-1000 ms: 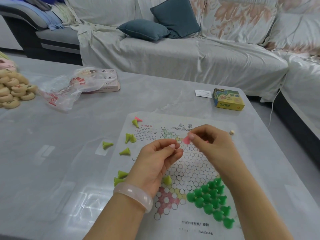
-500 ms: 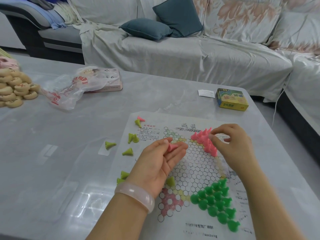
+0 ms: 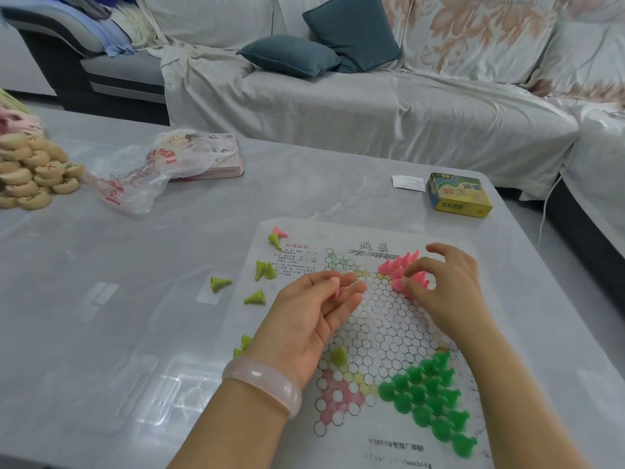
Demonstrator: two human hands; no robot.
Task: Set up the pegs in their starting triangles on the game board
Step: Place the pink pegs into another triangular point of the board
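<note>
A paper game board printed with hexagonal cells lies on the grey table. Dark green pegs stand in the near right triangle. Pink pegs stand in the far right triangle. My right hand rests among them, fingertips pinching a pink peg at the cluster's near edge. My left hand, palm up over the board's left side, cups a pink peg. Yellow-green pegs lie tipped over along the board's left edge; one sits by my left wrist. A loose pink peg lies at the far left corner.
A yellow-green box and a white slip sit at the far right of the table. A plastic bag over a pink box lies at far left centre. Round wooden chess pieces are piled at the left edge. A covered sofa stands behind.
My right hand took a pink peg from my left hand, carried it right to the pink cluster and now sets it among those pegs. My left hand stayed over the board's left side.
</note>
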